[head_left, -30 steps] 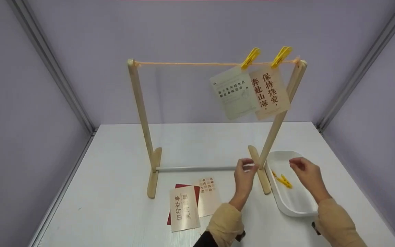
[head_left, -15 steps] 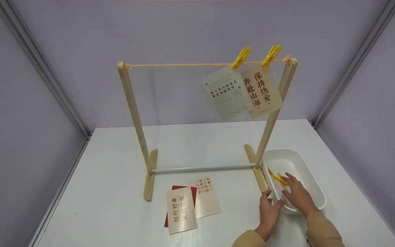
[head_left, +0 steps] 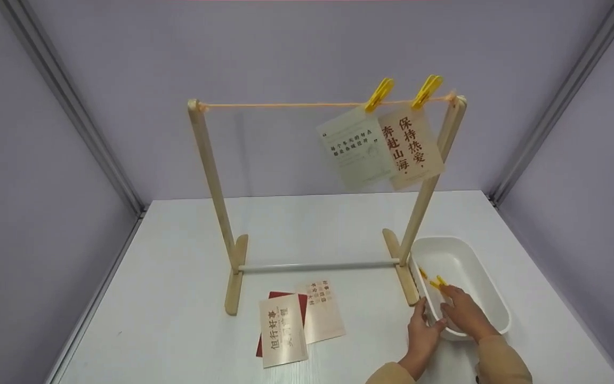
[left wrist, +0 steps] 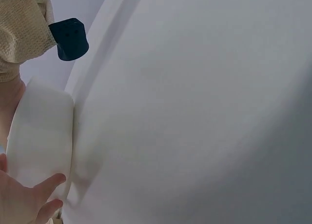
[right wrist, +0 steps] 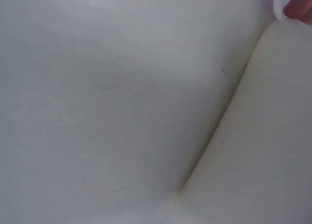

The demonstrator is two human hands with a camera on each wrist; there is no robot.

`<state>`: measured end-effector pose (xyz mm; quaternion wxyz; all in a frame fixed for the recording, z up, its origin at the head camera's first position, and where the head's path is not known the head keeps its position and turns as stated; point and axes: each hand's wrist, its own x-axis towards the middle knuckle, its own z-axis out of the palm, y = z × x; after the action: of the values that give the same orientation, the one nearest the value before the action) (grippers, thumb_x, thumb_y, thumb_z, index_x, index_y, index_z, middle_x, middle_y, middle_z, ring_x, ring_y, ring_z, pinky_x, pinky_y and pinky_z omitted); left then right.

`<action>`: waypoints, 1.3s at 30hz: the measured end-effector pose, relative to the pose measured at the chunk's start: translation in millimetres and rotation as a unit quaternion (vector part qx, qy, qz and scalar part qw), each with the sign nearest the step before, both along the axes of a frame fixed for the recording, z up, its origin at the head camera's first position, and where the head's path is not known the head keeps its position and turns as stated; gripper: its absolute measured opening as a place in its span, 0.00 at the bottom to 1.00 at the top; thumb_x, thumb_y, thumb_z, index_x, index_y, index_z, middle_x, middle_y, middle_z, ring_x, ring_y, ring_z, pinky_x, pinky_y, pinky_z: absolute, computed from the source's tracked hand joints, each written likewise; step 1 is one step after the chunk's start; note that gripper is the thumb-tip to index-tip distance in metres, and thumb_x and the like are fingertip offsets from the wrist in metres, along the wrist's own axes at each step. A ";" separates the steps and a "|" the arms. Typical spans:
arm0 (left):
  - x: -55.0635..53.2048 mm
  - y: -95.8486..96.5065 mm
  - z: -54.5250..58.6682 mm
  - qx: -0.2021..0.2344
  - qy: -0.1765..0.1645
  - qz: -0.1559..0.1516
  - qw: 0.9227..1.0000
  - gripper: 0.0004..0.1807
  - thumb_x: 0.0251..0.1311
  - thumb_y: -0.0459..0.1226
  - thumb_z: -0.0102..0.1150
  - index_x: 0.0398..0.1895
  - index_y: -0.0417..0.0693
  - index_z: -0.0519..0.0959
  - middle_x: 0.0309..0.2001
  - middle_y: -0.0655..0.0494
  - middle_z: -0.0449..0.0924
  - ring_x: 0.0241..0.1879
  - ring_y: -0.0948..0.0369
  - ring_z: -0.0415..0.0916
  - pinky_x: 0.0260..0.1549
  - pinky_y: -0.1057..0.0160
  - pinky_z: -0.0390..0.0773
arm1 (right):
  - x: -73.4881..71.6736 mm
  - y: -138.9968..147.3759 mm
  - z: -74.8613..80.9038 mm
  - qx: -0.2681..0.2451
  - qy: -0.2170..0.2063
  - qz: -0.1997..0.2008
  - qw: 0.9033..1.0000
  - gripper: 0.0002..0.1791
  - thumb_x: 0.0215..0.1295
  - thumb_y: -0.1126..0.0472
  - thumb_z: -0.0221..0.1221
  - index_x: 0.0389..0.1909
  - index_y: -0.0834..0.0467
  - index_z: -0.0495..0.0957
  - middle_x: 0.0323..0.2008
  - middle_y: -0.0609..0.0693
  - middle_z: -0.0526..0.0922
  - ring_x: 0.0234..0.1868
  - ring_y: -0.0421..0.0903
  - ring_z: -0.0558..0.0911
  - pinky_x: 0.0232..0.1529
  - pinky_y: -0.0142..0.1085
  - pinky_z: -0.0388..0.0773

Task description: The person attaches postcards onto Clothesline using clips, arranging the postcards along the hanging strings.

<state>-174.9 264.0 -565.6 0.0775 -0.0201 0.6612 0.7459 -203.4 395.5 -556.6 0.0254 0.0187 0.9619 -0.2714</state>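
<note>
In the head view, my right hand (head_left: 467,313) reaches into the white plastic tray (head_left: 491,274), its fingers pinching a yellow clothespin (head_left: 437,281) partly hidden behind them. A second yellow clothespin (head_left: 422,272) lies against the tray's left wall. At that wall's near end, my left hand (head_left: 424,337) grips the side, thumb at the rim and fingers along the outside. The left wrist view has my left hand (left wrist: 22,199) with fingers spread on the tray's outer wall (left wrist: 41,131). Only a fingertip (right wrist: 300,7) shows over the rim in the right wrist view.
A wooden stand (head_left: 213,186) carries an orange string (head_left: 285,105). Two yellow clothespins hold a pale green card (head_left: 357,152) and a beige card (head_left: 413,149) on it. Several cards, including a beige one (head_left: 284,330), lie on the white table (head_left: 168,298). The tray sits beside the stand's right foot.
Both hands have come down from above the table to the tray. The left has settled at its near left side; the right has reached inside, and the clothespin at its fingers has shifted slightly.
</note>
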 end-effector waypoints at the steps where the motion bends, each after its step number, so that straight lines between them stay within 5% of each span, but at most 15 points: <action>1: 0.2 -0.4 0.0 0.001 0.000 0.001 1.000 0.30 0.46 0.25 0.63 0.57 0.39 0.69 0.56 0.39 0.68 0.54 0.40 0.66 0.50 0.50 0.69 | -0.2 0.3 -0.3 0.001 0.006 -0.008 1.000 0.25 0.61 0.65 0.53 0.58 0.72 0.64 0.57 0.73 0.63 0.58 0.70 0.60 0.55 0.60 0.58; 7: 0.6 0.4 0.6 0.013 -0.022 0.012 1.000 0.30 0.45 0.24 0.63 0.56 0.40 0.70 0.56 0.39 0.69 0.54 0.40 0.66 0.52 0.48 0.67 | 0.3 2.6 1.5 0.042 0.033 -0.067 0.996 0.13 0.54 0.71 0.57 0.41 0.72 0.71 0.37 0.66 0.75 0.42 0.67 0.74 0.43 0.56 0.70; 19: 0.6 1.8 1.1 0.019 -0.024 0.024 0.999 0.30 0.43 0.22 0.62 0.55 0.38 0.72 0.55 0.36 0.70 0.55 0.40 0.66 0.52 0.48 0.67 | 2.2 6.2 2.1 0.047 0.042 -0.081 0.995 0.05 0.51 0.69 0.59 0.25 0.67 0.73 0.25 0.56 0.72 0.29 0.56 0.73 0.33 0.51 0.71; 25: 0.0 0.4 1.9 0.013 -0.030 0.019 0.999 0.30 0.45 0.24 0.63 0.56 0.40 0.71 0.55 0.38 0.69 0.55 0.40 0.66 0.52 0.49 0.67 | -1.0 8.8 5.0 -0.016 -0.001 -0.112 0.994 0.13 0.56 0.62 0.57 0.31 0.71 0.73 0.30 0.61 0.76 0.31 0.54 0.75 0.35 0.47 0.72; 29: 0.1 -0.5 1.8 0.009 -0.031 0.019 0.999 0.29 0.45 0.24 0.64 0.55 0.41 0.72 0.54 0.38 0.71 0.54 0.41 0.67 0.50 0.50 0.69 | -0.9 8.3 7.1 -0.051 -0.013 -0.131 0.990 0.21 0.58 0.52 0.60 0.30 0.69 0.76 0.27 0.55 0.78 0.27 0.48 0.74 0.28 0.39 0.71; 32: 0.5 -0.9 2.5 0.011 -0.029 0.026 0.999 0.29 0.44 0.24 0.64 0.54 0.40 0.73 0.53 0.38 0.72 0.53 0.41 0.68 0.50 0.50 0.70 | -0.7 7.6 6.6 -0.059 0.009 -0.138 0.989 0.21 0.58 0.49 0.61 0.29 0.66 0.76 0.26 0.53 0.77 0.27 0.49 0.73 0.28 0.38 0.68; 39: 0.0 0.3 4.7 0.037 -0.029 0.031 0.998 0.29 0.43 0.22 0.64 0.54 0.39 0.72 0.53 0.36 0.71 0.54 0.40 0.66 0.50 0.50 0.70 | 0.4 9.2 5.2 -0.099 0.057 -0.144 0.983 0.28 0.61 0.51 0.59 0.52 0.69 0.70 0.44 0.68 0.77 0.45 0.63 0.76 0.45 0.51 0.72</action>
<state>-174.9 264.3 -560.9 0.0739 -0.0593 0.6297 0.7711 -203.0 404.7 -551.4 -0.0667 0.1387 0.9174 -0.3670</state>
